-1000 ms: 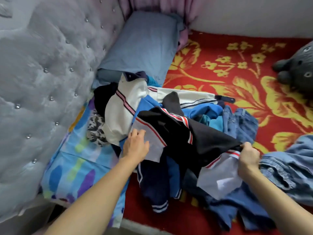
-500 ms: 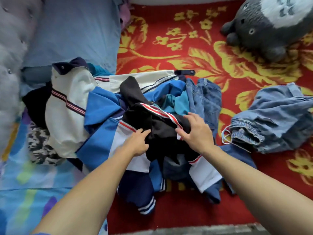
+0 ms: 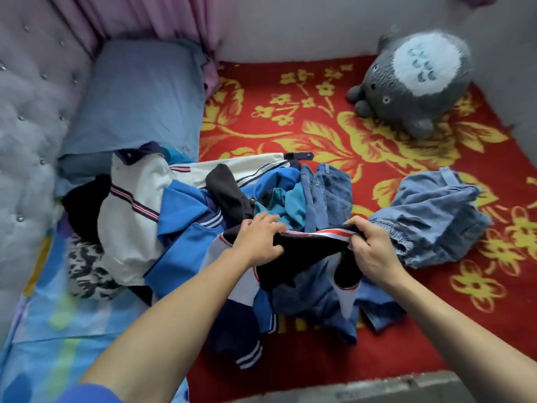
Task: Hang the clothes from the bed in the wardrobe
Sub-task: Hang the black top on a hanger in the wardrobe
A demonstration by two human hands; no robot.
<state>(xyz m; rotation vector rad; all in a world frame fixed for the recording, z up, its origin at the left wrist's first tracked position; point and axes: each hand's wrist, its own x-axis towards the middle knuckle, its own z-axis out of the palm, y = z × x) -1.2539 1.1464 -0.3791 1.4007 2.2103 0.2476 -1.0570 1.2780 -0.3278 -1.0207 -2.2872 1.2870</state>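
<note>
A heap of clothes (image 3: 186, 216) lies on the bed: white, blue, black and denim pieces tangled together. On top is a black garment (image 3: 308, 254) with a red-and-white striped band and white cuffs. My left hand (image 3: 258, 239) grips its left end and my right hand (image 3: 372, 248) pinches the striped band at its right end, the cloth stretched between them just above the heap. A separate pair of light denim trousers (image 3: 436, 213) lies crumpled to the right.
A red blanket with yellow flowers (image 3: 319, 132) covers the bed. A grey plush toy (image 3: 415, 80) sits at the back right, a blue pillow (image 3: 139, 97) at the back left against the grey tufted headboard (image 3: 32, 117). A grey bed edge (image 3: 377, 388) runs along the front.
Both hands have closed on the black garment and lifted its striped band off the heap, spreading apart. The view has tilted up and pulled back.
</note>
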